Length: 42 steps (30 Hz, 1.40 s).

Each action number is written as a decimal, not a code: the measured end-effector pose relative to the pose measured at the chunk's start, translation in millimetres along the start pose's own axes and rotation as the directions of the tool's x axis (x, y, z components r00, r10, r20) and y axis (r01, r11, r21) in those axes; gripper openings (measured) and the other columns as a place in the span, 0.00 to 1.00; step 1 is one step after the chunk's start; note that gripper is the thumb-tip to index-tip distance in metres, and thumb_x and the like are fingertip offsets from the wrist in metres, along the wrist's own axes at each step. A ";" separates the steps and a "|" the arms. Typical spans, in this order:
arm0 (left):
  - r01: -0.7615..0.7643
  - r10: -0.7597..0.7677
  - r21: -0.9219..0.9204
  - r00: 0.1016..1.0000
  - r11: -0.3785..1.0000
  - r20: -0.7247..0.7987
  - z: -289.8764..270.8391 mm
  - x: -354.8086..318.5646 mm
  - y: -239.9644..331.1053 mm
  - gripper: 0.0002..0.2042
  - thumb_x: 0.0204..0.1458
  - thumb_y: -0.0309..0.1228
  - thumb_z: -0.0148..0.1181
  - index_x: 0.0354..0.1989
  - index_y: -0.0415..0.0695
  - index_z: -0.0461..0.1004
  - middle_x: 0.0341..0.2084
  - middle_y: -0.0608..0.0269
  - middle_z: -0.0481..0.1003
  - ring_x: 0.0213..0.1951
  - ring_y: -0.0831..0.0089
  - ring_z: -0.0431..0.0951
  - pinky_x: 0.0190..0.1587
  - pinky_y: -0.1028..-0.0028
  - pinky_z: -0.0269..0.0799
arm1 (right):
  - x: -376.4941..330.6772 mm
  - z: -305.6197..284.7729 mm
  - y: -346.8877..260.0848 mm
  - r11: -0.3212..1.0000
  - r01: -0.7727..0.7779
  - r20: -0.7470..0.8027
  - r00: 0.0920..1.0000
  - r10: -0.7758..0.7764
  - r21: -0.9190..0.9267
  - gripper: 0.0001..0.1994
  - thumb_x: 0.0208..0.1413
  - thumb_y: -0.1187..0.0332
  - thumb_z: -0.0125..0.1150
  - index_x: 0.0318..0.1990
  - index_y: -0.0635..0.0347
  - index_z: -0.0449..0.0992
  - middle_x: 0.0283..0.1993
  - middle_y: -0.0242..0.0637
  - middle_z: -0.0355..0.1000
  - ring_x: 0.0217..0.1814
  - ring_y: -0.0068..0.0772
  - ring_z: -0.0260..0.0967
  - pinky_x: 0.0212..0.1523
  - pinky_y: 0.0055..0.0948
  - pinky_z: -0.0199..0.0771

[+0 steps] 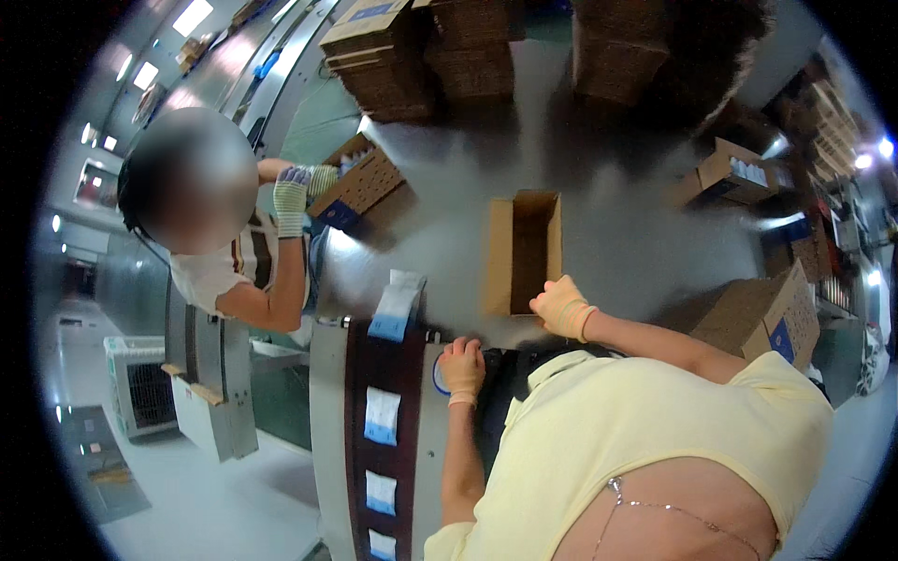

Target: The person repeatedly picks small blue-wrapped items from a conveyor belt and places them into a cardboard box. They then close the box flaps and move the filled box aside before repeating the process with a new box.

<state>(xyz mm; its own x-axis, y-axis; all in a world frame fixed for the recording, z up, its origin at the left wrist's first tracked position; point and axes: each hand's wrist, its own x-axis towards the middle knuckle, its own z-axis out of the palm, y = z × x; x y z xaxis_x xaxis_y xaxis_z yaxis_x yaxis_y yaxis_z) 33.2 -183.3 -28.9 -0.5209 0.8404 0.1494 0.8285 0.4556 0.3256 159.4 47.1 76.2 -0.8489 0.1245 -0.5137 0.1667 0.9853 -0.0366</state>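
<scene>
The open cardboard box (522, 251), judged light and stiff, is gripped at its near rim by the closed right hand (562, 307); the left hand (462, 366) is fisted at the tabletop (617, 224) edge.

Pale yellow short-sleeved shirt, thin neck chain, wrist-length gloves.

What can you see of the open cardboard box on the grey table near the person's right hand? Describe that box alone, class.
The open cardboard box is brown, plain corrugated board, rectangular and narrow. Its top flaps stand open and its inside looks dark, with no contents visible. It sits upright on the grey table, apart from the other cartons. The right hand, in a pale glove, rests at its near corner and seems to touch the rim.
</scene>
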 end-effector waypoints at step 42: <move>-0.422 0.358 0.326 0.903 0.846 0.240 48.7 200.2 -13.7 0.08 0.49 0.31 0.54 0.39 0.49 0.71 0.34 0.65 0.75 0.41 0.66 0.75 0.45 0.65 0.67 | 21.1 0.0 37.5 0.995 0.042 -0.010 0.999 -0.043 -0.091 0.07 0.52 0.62 0.58 0.38 0.47 0.76 0.31 0.23 0.75 0.46 0.28 0.68 0.33 0.30 0.61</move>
<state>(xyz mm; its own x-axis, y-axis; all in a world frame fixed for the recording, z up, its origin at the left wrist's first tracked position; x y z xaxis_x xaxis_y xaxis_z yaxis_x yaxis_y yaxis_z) -72.4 -7.0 -48.9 -0.1246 0.9918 0.0275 0.9877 0.1266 -0.0918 147.7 86.7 64.0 -0.8605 0.0829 -0.5027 0.0842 0.9962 0.0203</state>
